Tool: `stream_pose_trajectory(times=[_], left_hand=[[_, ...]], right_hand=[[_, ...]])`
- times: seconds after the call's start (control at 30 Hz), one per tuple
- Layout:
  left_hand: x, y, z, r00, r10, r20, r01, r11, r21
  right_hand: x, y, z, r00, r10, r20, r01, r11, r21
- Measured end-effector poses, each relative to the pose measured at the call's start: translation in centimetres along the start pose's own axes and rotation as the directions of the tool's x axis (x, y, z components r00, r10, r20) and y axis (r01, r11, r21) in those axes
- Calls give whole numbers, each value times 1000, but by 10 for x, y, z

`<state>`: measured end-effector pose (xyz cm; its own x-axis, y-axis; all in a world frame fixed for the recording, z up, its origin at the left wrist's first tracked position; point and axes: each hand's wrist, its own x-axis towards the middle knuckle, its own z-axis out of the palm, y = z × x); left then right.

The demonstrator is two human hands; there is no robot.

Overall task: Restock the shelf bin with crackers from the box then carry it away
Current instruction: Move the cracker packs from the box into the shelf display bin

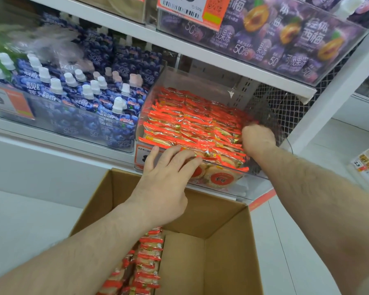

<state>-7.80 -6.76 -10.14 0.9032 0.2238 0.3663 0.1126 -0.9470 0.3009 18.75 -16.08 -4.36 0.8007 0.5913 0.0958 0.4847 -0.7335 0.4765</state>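
Observation:
A clear plastic shelf bin [168, 81] on the middle shelf is packed with rows of red-wrapped cracker packs [192, 124]. My left hand [166, 184] lies with straight fingers on the bin's front rim and the front row of packs. My right hand [257, 138] is inside the bin at its right end, fingers curled down among the packs; whether it grips one is hidden. Below, an open cardboard box [226, 220] holds more cracker packs [147, 258] stacked along its left side.
Blue pouch drinks with white caps [73, 92] fill the bin to the left. Purple jelly packs [285, 39] sit on the shelf above. A wire mesh panel [285, 107] backs the shelf at right. Packaged goods [366, 167] lie on a white ledge far right.

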Motion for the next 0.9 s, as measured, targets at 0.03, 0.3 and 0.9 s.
stream_pose_trajectory(times=[0.03,0.3,0.9], left_hand=[[0,0,-2,1000,-3,4,3,1000,-6],[-2,-2,-7,955,43,-293,-78,991,-107],[-51,-74,22,757,-278,591,317,947,39]], right_hand=[[1,2,-2,1000,-7,17,6,1000,25],[-23,13,-38,993,115,-20,-105,951,289],[-160,-189,143,942,-221,251,-91,552,829]])
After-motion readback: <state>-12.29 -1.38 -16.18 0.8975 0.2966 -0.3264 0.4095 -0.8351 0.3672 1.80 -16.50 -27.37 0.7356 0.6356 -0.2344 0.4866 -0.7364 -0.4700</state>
